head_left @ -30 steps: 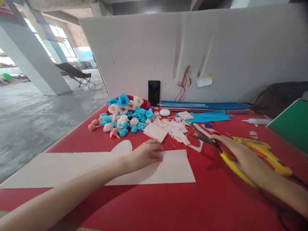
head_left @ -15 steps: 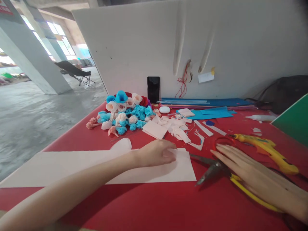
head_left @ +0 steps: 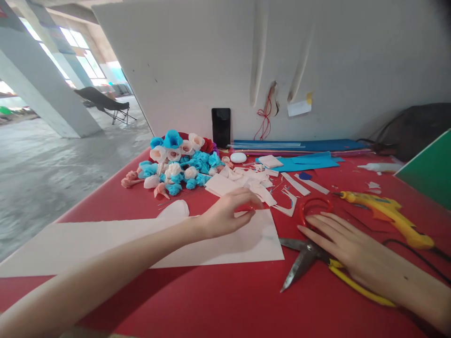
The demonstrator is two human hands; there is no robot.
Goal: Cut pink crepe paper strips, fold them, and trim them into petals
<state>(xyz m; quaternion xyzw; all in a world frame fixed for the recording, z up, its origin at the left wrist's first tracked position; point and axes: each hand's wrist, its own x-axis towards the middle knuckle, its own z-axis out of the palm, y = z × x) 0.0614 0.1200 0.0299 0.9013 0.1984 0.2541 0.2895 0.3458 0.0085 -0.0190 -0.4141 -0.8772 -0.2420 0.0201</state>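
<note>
A long pale pink paper strip (head_left: 116,237) lies flat on the red table, running off to the left. My left hand (head_left: 229,211) hovers over its right end, fingers curved and thumb apart, with nothing visible between them. My right hand (head_left: 347,241) lies with fingers outstretched over the handles of large scissors (head_left: 307,253). One handle loop is red, the other yellow. The blades are spread, their tips toward the strip's right edge; the palm's contact is hidden. A petal-shaped pale paper piece (head_left: 175,210) rests at the strip's far edge.
Blue, white and pink paper flowers (head_left: 172,171) pile up at back left. Paper scraps (head_left: 259,180) and blue sheets (head_left: 306,162) lie behind the hands. A yellow glue gun (head_left: 387,213) with a cord is at right. A phone (head_left: 221,127) leans against the white panel (head_left: 183,61).
My left hand has lifted slightly and its thumb and fingers have parted. The scissors have shifted a little left and their blades spread wider; more of the red loop shows beside my right fingers.
</note>
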